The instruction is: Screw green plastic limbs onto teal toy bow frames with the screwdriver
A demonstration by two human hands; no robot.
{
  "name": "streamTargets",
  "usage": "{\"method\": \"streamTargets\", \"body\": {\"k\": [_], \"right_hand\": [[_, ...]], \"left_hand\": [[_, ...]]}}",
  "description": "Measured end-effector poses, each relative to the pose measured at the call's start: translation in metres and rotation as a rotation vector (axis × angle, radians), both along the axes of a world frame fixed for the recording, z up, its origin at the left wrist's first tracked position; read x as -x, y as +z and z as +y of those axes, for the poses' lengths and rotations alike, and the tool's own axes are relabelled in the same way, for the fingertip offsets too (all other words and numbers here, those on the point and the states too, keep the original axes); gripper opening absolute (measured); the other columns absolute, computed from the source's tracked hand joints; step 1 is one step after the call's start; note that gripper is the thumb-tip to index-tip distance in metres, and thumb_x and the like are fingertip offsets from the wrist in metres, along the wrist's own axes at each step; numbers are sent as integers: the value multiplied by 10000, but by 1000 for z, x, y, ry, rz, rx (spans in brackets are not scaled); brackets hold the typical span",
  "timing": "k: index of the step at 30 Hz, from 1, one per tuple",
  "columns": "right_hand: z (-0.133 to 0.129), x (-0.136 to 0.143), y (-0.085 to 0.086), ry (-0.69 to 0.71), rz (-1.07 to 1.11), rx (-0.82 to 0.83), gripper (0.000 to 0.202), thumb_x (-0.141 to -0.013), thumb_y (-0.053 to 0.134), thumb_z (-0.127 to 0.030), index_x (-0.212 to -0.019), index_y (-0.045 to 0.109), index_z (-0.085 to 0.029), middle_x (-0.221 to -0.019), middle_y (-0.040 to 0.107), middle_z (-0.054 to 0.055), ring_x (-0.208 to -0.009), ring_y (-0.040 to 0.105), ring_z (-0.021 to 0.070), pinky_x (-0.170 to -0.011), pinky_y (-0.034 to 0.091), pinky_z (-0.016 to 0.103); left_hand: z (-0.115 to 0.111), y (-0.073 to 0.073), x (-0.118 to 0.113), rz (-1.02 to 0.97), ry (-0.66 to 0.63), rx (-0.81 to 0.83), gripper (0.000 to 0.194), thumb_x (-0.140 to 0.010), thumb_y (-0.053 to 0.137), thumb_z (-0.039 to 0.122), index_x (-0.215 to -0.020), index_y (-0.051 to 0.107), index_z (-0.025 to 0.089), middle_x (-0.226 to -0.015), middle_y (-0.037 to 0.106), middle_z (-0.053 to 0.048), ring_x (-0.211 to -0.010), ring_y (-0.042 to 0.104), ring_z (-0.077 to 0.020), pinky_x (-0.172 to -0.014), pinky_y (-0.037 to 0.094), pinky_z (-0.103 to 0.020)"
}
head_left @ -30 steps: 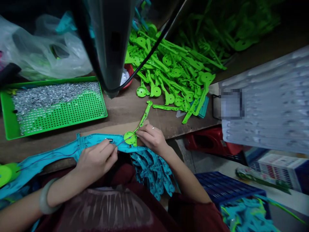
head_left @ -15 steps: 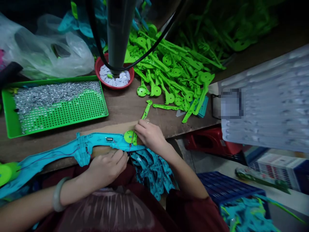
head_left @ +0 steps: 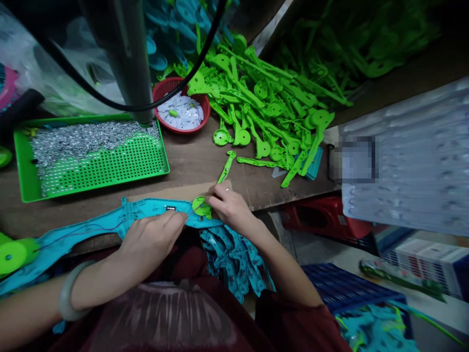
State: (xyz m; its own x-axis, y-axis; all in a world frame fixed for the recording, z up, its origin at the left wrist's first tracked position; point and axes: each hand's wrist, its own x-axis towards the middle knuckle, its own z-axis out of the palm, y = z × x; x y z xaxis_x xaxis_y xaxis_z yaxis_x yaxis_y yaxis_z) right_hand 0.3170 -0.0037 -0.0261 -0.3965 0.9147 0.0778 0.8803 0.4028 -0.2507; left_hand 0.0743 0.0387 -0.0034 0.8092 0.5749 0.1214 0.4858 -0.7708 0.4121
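A long blue plastic shell (head_left: 88,225) lies along the table's front edge, with a thin dark red wire running inside it. Over its middle is my left hand (head_left: 156,234), fingers pinched on the wire (head_left: 194,210) just left of a green disc part (head_left: 200,205). My right hand (head_left: 229,208) is closed at the right side of that disc, thumb and fingertips together by the wire's other end; what they grip is too small to make out. A small metal piece (head_left: 170,209) sits in the shell, partly behind my left fingers. A green strip (head_left: 226,167) lies beyond my right hand.
A green tray (head_left: 102,171) of small metal pieces and a red bowl (head_left: 182,128) of white parts stand behind. Green parts (head_left: 271,107) are heaped at the back. A grey pole (head_left: 128,63) and black cable hang above. A blue crate (head_left: 330,283) stands lower right.
My left hand has risen from below the shell to over it, drawing the wire from hanging downward to slanting leftward across the disc. My right hand stays beside the disc. The view has shifted slightly.
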Motion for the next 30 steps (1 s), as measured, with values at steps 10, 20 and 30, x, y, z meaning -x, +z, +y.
{"method": "streamTargets", "body": {"k": [10, 20, 30], "right_hand": [[-2, 1, 5, -14, 149, 58, 164, -946, 490, -209, -966, 637, -137, -973, 580, 99, -840, 552, 177, -697, 452, 275], [2, 24, 24, -123, -62, 82, 219, -909, 601, -343, -791, 618, -160, -908, 573, 83, -770, 520, 185, -630, 392, 318], [9, 40, 17, 55, -67, 45, 138, -960, 487, -162, -888, 602, -181, -898, 567, 78, -871, 432, 226, -697, 354, 337]], "left_hand": [[4, 2, -7, 125, -129, 75, 170, -943, 515, 208, -821, 635, 214, -690, 691, 14, -495, 602, -159, -443, 271, -283], [30, 13, -21, 411, 37, 35, 136, -903, 565, 226, -813, 649, 167, -727, 702, -55, -549, 636, -210, -450, 230, -288], [76, 16, -25, 304, -230, 280, 197, -889, 560, 216, -793, 730, 205, -742, 728, -24, -633, 647, -153, -599, 417, -238]]}}
